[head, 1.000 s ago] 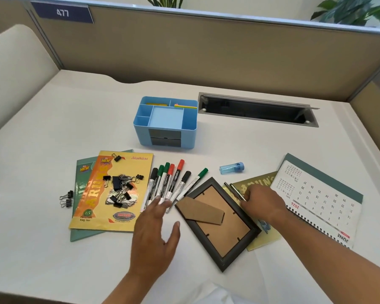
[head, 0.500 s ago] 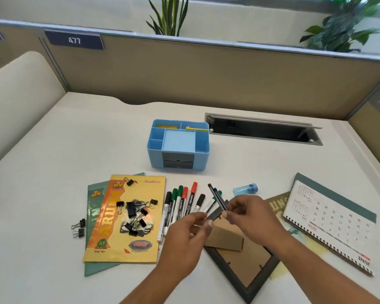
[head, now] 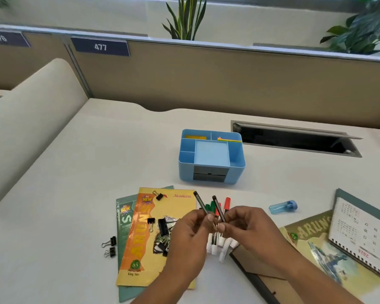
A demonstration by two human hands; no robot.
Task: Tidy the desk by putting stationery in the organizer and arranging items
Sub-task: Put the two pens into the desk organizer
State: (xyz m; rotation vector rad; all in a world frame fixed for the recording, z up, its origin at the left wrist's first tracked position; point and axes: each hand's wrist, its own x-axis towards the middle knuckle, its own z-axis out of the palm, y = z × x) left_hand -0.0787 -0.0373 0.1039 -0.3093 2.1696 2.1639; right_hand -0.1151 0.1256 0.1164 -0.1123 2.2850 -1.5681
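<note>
With the left hand (head: pixel 184 235) pinching one dark pen (head: pixel 199 201) and the right hand (head: pixel 250 229) pinching the other pen (head: pixel 217 205), now holding both raised and tilted just above the row of markers (head: pixel 226 204), no longer picking them off the desk (head: pixel 97 172) beside the picture frame (head: pixel 250 277) as a second ago. Splitting the pair held bunched together half a second ago, one per hand. Probably getting ready to carry them to the blue organizer (head: pixel 184 172), standing well apart further back, with the markers waiting their turn.
</note>
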